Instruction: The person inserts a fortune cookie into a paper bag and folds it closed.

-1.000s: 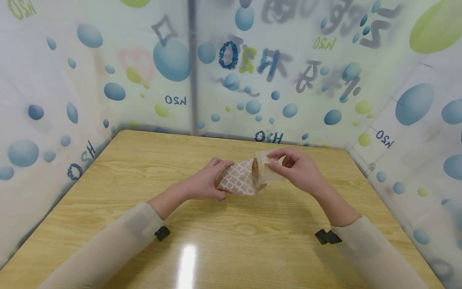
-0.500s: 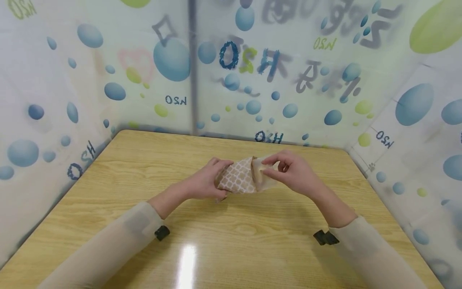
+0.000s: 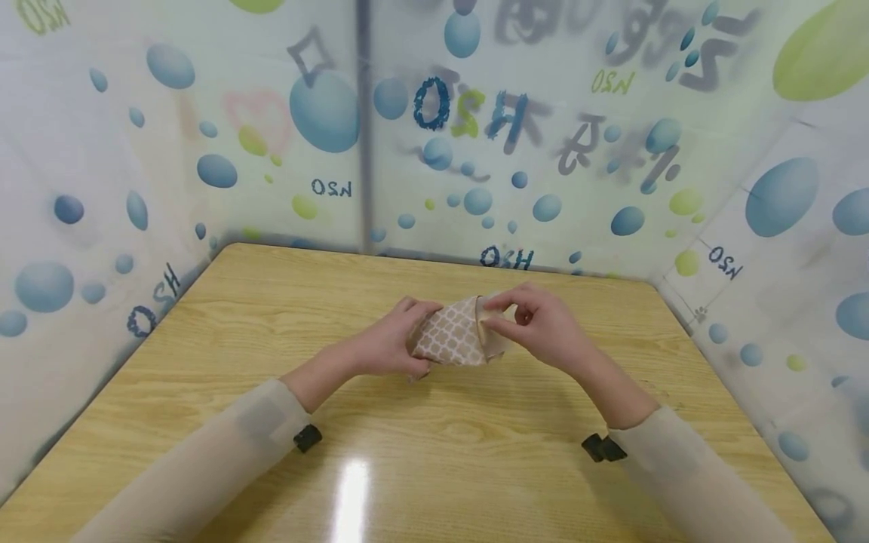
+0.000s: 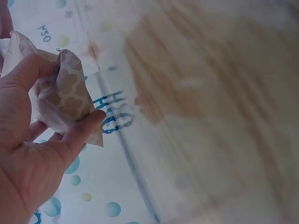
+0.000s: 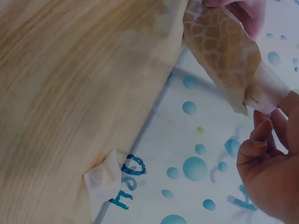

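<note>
I read the step in hand as working the white packet (image 5: 268,88) through the mouth of the paper bag (image 3: 449,334), and from where I sit I would let the left hand (image 3: 387,339) do the steadying and the right hand (image 3: 546,324) the fine work. The left has its thumb and fingers curled round one end of the bag, and the right pinches the packet narrowly at its outer side, between thumb and fingertips. I would line the packet up with the length of the bag and move it gently, since a skewed corner could catch the rim and crumple it; a light squeeze on the left should help the mouth stay rounded, while a hard one would probably flatten it. The bag looks raised off the table (image 3: 434,460), between the two hands, its mouth towards the right one. It is thin brown paper with a pale lattice print, creased and puffed out, and one corner of the rim juts past the packet. The packet is smooth and whitish, a little see-through, with a small dark mark, its inner part hidden in the bag. In the right wrist view a separate whitish piece (image 5: 103,181) shows by the table's edge, though I cannot tell what it is
</note>
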`<state>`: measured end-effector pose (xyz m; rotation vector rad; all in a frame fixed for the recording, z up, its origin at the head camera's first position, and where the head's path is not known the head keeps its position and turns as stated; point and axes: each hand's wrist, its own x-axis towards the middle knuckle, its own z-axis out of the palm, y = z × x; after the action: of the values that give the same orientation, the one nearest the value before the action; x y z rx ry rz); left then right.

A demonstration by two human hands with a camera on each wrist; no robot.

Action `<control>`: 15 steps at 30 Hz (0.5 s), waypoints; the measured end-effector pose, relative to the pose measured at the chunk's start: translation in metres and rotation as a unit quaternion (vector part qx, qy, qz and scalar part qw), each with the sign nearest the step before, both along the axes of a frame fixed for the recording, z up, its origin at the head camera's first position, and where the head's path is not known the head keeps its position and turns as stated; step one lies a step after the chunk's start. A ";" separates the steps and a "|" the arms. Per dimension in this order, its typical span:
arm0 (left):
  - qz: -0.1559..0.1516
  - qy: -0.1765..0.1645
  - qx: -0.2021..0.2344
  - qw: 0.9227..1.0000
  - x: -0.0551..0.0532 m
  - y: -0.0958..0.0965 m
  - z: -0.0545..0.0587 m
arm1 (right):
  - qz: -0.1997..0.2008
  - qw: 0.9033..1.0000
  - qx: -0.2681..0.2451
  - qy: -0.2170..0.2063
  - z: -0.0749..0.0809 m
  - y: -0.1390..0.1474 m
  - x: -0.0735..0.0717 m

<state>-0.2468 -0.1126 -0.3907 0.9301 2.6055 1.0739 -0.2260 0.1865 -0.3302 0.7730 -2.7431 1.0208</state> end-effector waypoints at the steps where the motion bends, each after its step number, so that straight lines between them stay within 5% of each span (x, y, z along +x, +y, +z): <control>1: -0.001 -0.001 0.002 1.000 0.000 0.000 0.000 | -0.001 1.000 -0.001 0.003 -0.001 -0.001 0.000; 15: 0.004 -0.016 0.015 1.000 0.001 0.003 0.001 | -0.026 0.999 -0.011 0.027 -0.011 0.001 -0.001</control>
<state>-0.2457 -0.1099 -0.3893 0.9022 2.5772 1.1243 -0.2272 0.1879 -0.3415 0.7115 -2.6881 1.0028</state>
